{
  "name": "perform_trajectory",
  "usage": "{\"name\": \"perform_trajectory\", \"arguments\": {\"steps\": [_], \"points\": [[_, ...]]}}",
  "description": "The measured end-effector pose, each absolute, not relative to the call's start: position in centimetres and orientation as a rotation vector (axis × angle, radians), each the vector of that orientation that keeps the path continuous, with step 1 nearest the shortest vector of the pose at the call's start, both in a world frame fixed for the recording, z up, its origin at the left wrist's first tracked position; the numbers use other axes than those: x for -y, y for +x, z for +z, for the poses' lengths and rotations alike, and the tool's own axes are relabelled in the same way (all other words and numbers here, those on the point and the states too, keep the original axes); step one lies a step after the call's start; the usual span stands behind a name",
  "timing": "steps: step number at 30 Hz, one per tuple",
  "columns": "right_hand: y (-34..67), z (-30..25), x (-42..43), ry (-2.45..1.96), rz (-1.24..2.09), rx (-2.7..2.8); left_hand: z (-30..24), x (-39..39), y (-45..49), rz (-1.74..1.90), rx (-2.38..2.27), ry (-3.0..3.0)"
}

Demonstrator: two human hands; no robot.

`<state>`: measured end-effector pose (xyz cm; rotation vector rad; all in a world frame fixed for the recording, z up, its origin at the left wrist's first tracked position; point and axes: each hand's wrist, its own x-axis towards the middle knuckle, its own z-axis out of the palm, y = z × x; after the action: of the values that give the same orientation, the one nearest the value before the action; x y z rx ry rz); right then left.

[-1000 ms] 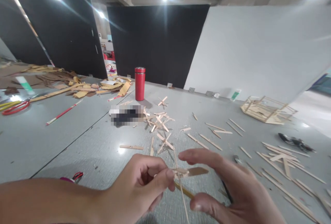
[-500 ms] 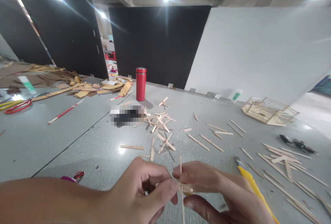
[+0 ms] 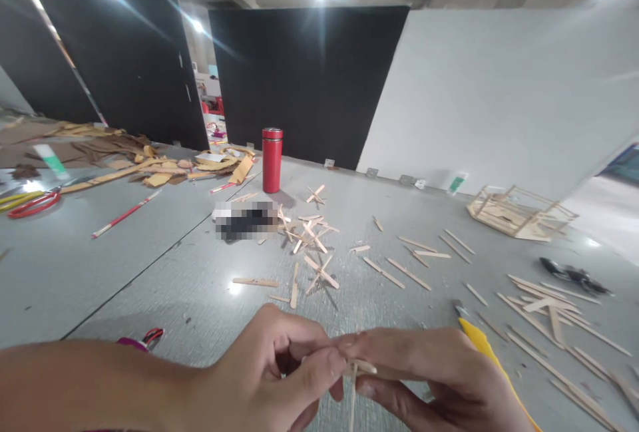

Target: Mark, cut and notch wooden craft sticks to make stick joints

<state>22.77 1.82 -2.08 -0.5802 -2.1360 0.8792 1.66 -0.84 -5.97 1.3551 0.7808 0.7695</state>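
My left hand pinches wooden craft sticks between thumb and forefinger, low in the middle of the view. One thin stick hangs down toward me, crossing another whose rounded end pokes out to the right. My right hand meets the left one there, its fingers laid over the top of the crossing and its thumb close below. The fingers hide most of the joint. Just ahead on the table lies a star-like piece of crossed sticks. A yellow utility knife lies beside my right hand.
Loose sticks are heaped at the right, near a small wooden frame model and a black tool. A red flask stands behind more crossed sticks. Scissors and scraps lie left.
My right fingers have come down and left over the crossed sticks, covering the upper end of the thin stick. My left hand stays almost still.
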Motion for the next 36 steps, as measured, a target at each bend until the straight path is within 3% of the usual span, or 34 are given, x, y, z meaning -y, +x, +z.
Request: {"name": "perform_trajectory", "arguments": {"steps": [17,25,36], "points": [[22.57,-2.16,-1.61,-0.632,1.016,2.067,-5.86,0.6,1.86,0.763,-0.723,1.3],[22.97,-1.97,-1.21,-0.728,0.926,2.075,-6.02,0.51,1.89,0.793,-0.738,1.294],[23.29,-2.42,-0.94,-0.81,1.194,2.003,-6.24,1.06,2.1,0.847,-0.788,1.272]]}}
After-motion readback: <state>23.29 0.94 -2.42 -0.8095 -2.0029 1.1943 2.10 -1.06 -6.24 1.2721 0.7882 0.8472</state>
